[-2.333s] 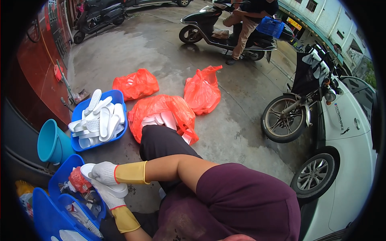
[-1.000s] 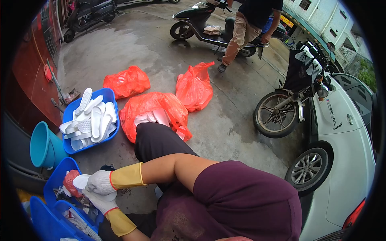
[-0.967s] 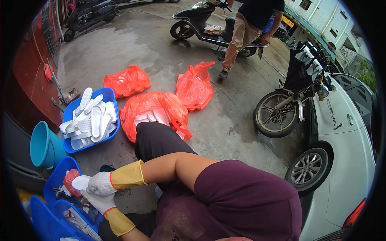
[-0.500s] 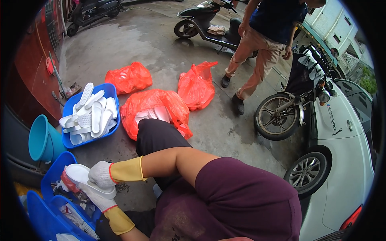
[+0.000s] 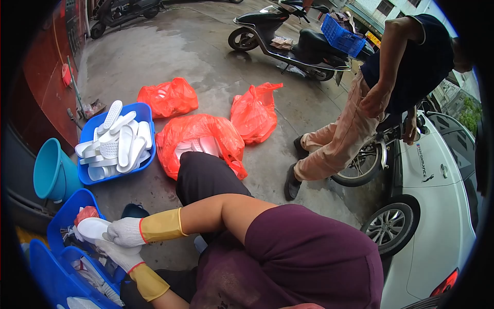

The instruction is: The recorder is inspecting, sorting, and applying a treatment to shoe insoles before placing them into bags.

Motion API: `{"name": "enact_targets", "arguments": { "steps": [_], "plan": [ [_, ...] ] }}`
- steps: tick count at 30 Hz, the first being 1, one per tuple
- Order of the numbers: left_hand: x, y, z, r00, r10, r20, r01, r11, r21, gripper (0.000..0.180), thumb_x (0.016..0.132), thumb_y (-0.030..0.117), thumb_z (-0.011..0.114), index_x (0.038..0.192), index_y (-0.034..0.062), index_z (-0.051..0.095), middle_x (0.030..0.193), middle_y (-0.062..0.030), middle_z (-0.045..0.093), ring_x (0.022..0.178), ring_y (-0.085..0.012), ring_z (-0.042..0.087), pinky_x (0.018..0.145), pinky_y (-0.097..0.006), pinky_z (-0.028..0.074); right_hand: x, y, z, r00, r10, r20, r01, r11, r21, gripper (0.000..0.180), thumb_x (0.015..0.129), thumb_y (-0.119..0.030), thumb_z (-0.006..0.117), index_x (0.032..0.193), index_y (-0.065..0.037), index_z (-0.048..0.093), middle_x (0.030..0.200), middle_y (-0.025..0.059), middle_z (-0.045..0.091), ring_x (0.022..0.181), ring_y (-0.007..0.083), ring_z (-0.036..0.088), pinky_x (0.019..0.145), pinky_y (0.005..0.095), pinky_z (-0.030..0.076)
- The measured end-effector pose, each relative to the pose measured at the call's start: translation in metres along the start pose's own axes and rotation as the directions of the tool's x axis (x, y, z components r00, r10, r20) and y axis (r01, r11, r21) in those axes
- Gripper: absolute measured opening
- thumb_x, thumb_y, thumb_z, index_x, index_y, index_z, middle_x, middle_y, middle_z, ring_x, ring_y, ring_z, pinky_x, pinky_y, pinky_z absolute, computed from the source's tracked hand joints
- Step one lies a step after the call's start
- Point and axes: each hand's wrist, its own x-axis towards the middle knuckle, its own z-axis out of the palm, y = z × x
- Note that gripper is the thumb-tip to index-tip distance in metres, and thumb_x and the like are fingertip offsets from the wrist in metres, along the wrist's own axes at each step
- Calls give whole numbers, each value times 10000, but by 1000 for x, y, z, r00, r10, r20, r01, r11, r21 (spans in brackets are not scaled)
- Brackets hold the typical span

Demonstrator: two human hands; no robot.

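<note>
Right hand [image 5: 125, 233] grips a white sole [image 5: 91, 228]; left hand [image 5: 119, 254] clasps it from 6 o'clock. Both are over a blue bin [image 5: 62, 225].

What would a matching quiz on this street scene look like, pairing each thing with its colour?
Things:
1. bucket
2. tied bags
3. soles in the tray
4. car

Colours:
a. orange-red
b. white, parked at the right
c. teal
d. white, piled in a blue tray

Pairs: 1-c, 2-a, 3-d, 4-b.

Both gloved hands, the left hand and the right hand, hold one white sole over a blue crate.
</note>
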Motion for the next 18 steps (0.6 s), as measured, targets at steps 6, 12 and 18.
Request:
{"name": "enact_targets", "arguments": {
  "steps": [6,12,18],
  "plan": [
    [9,-15,-7,989,120,86,-130,984,125,816,1031,665,477,1603,106,315,1491,-162,508,1336,-323,552,1103,-439,468,-14,18,-11,999,-35,-8,32,964,-264,435,1059,-297,500,801,-35,732,694,216,656,656,422,667,647,505,512],
    [-19,-66,15,872,-151,466,203,977,-63,822,1032,625,545,1622,104,305,1575,-149,467,1418,-326,501,1167,-469,444,55,41,-43,949,-56,-311,-52,943,-329,290,953,-260,572,868,-44,746,862,250,709,842,447,708,756,543,542],
    [48,-60,-25,963,164,212,-163,986,-24,558,1105,514,443,1547,175,414,1429,-54,539,1317,-209,527,1102,-395,456,18,32,-11,976,-188,-109,200,973,111,118,997,-71,621,930,4,683,916,159,675,872,262,692,854,350,541]
  ]
}}
